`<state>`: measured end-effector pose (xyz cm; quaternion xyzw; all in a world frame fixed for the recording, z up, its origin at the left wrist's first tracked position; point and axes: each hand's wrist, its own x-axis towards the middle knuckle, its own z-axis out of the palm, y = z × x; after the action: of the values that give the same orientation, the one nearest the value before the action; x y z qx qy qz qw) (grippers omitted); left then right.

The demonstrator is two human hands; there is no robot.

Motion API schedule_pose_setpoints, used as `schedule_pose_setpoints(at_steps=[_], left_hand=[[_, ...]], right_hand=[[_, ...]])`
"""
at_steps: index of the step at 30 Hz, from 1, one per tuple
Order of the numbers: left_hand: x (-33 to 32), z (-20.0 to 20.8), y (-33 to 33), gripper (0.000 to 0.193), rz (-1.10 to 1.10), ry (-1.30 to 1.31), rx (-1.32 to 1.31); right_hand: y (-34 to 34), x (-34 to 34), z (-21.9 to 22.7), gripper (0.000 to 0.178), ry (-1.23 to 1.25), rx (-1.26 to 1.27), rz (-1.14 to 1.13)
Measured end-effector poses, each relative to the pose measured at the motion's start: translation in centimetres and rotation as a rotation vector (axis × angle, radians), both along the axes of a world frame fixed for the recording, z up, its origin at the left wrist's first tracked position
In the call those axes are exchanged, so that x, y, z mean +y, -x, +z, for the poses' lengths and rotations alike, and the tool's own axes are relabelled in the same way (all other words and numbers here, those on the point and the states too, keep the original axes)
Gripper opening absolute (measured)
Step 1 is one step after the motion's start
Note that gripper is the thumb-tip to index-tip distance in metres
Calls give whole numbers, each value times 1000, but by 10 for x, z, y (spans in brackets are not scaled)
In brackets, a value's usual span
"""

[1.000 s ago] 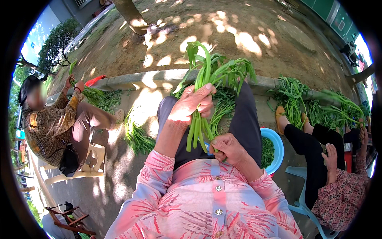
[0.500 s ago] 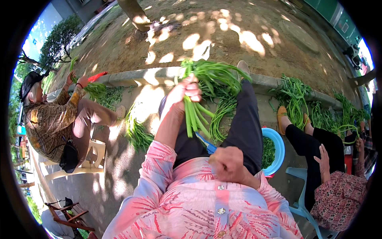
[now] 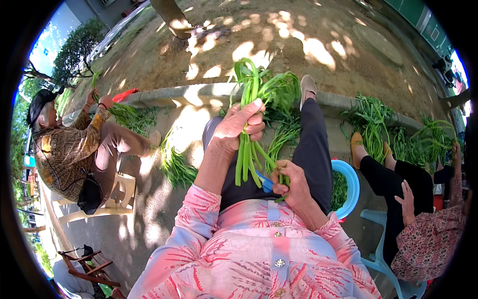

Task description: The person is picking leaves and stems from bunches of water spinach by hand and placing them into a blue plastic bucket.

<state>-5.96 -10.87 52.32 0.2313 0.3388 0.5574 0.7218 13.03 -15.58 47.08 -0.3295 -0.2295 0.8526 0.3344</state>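
Observation:
My left hand [image 3: 240, 124] is closed around a bunch of long-stemmed leafy greens [image 3: 279, 89]. Its leaves fan out above my fist and the bare pale-green stems hang below, over my lap. At the stems' lower right, my right hand [image 3: 294, 185] is closed on a small knife with a blue handle [image 3: 266, 183]; the blade is mostly hidden behind the stems. One bent stem runs into the pinch of my right thumb and fingers, and short green pieces stick out there.
A light-blue basin [image 3: 352, 185] with chopped greens stands right of my leg. Greens lie in a pile [image 3: 175, 167] to the left and in heaps [image 3: 371, 122] along the curb [image 3: 199, 94]. People sit on both sides, one on a wooden stool [image 3: 119, 197], one on a blue chair [image 3: 381, 234].
The bunch and my left hand have moved slightly right and lower. My right hand has risen to the stem ends, and now pinches a stem along with the knife.

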Motion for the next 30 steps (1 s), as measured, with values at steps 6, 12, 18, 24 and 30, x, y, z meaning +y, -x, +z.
schedule_pose_setpoints(at_steps=[6,12,18,24,30], left_hand=[[-4,3,-14,20,-115,12,66],[-2,5,-23,19,-135,33,161],[-2,0,-27,20,-170,59,235],[2,-3,-27,22,-236,108,167],[8,-8,-18,20,-203,130,-145]], right_hand=[[-6,6,-6,19,-246,-63,171],[-3,24,2,23,-808,-412,345],[2,29,-1,20,-874,-426,475],[3,18,2,21,-1096,-466,300],[5,13,1,20,-1396,-556,16]])
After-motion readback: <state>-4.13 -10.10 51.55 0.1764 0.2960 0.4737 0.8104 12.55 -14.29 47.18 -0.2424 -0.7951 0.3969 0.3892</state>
